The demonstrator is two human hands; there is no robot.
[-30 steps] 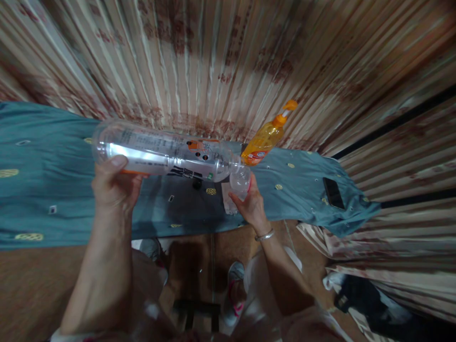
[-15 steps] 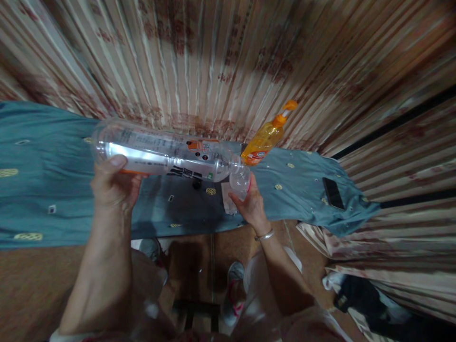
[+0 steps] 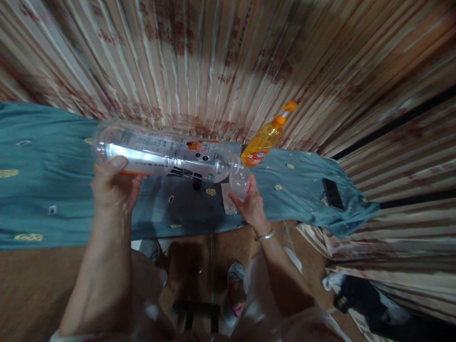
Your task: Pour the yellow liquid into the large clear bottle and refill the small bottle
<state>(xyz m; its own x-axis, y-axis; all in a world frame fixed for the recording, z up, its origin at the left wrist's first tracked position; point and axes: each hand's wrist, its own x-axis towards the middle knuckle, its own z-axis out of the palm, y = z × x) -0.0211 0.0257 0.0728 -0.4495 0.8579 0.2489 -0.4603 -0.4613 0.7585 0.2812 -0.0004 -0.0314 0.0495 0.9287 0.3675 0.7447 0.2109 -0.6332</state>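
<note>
A large clear plastic bottle with a printed label lies nearly level in the air, its neck pointing right. My left hand grips it near the base, thumb on the near side. My right hand is closed around a small clear plastic cup. The bottle's mouth is at the rim of the cup; whether they touch, I cannot tell. Just behind the cup stands an orange pump bottle of yellow-orange liquid. Below the cup, a pale folded cloth or tissue lies on the table cover.
A blue-green cloth with pineapple prints covers the long table. On its right end rests a black phone. A small dark round object sits beneath the bottle. Pleated curtains hang behind and to the right.
</note>
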